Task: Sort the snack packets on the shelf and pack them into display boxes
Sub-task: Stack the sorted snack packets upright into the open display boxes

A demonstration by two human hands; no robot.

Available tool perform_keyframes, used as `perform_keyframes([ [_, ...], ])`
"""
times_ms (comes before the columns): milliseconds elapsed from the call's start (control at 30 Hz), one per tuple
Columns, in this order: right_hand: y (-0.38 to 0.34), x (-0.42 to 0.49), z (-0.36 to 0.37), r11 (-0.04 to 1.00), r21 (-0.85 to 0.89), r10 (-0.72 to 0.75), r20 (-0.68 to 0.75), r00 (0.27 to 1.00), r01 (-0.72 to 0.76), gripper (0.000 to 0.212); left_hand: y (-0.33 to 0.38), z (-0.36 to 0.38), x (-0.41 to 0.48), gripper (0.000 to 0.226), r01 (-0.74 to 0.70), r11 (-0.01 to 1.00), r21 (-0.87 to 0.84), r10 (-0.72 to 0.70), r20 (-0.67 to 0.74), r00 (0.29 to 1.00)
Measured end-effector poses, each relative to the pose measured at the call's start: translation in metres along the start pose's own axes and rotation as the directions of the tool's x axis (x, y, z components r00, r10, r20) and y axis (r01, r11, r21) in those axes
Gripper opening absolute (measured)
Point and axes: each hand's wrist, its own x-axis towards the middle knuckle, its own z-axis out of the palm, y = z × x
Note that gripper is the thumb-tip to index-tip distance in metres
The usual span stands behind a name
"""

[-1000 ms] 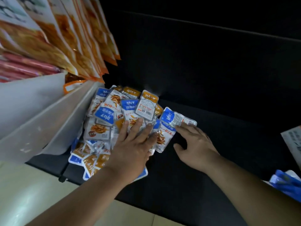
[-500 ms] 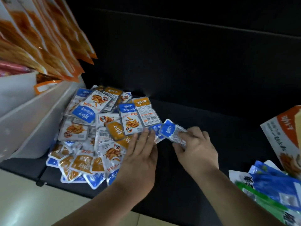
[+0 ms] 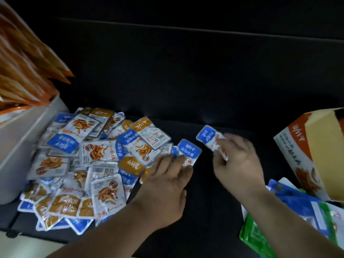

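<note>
The right hand pinches one blue-headed foil packet, small, flat and silver, its lower end caught between the thumb and curled fingers. The packet's long axis runs diagonally, with the blue header pointing away from the person and to the left. It sits over the black shelf surface, apart from the pile and between it and the box on the right.

The left hand lies palm down with fingers stretched out, their tips pressing on a second blue-headed packet. This one lies flat at the pile's right edge, its long axis nearly straight away from the person and its header at the far end.

To the left is the heap of snack packets, some blue-headed and some orange-headed, facing all directions. They overlap too much to count exactly.

One cardboard display box, orange, white and yellow, stands tilted at the right. Blue bags and a green bag lie in front of it. A white plastic bin borders the heap on the left, under hanging orange bags.
</note>
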Motion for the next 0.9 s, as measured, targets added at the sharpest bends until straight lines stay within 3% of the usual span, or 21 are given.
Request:
perform_keyframes([
  [67, -0.006, -0.008, 0.004, 0.991, 0.052, -0.131, 0.17, 0.977, 0.124, 0.041, -0.002, -0.002, 0.009, 0.069, -0.028, 0.997, -0.077, 0.028, -0.006, 1.0],
  [133, -0.009, -0.014, 0.006, 0.997, 0.068, -0.067, 0.359, 0.931, 0.046, 0.051, -0.006, -0.002, 0.007, 0.072, -0.007, 0.994, -0.106, 0.003, -0.034, 0.999],
  [167, -0.009, -0.016, 0.006, 0.999, 0.023, -0.043, 0.386, 0.922, 0.037, 0.056, -0.008, 0.0, 0.002, 0.069, 0.017, 0.994, -0.107, -0.022, -0.047, 0.999],
  [367, -0.019, -0.008, 0.008, 0.961, -0.266, 0.044, 0.414, 0.909, 0.075, 0.072, -0.034, 0.005, -0.04, 0.057, 0.109, 0.994, 0.018, -0.108, -0.039, 0.993],
  [533, -0.019, -0.003, 0.015, 0.981, -0.196, 0.048, 0.304, 0.952, 0.013, 0.071, -0.053, -0.003, -0.05, 0.066, 0.253, 0.96, 0.118, -0.249, -0.049, 0.967],
  [600, -0.008, 0.001, 0.014, 0.985, -0.172, 0.088, 0.322, 0.942, -0.033, 0.066, -0.049, -0.007, -0.046, 0.065, 0.225, 0.968, 0.112, -0.218, -0.071, 0.973],
  [733, 0.005, 0.0, 0.005, 0.977, -0.211, 0.093, 0.346, 0.934, -0.02, 0.059, -0.025, 0.0, -0.023, 0.062, -0.005, 0.998, 0.055, 0.008, -0.065, 0.998],
  [900, 0.0, -0.001, -0.001, 0.972, -0.234, 0.063, 0.324, 0.944, 0.015, 0.061, -0.001, 0.005, 0.01, 0.069, -0.021, 0.999, -0.046, 0.021, 0.013, 1.0],
])
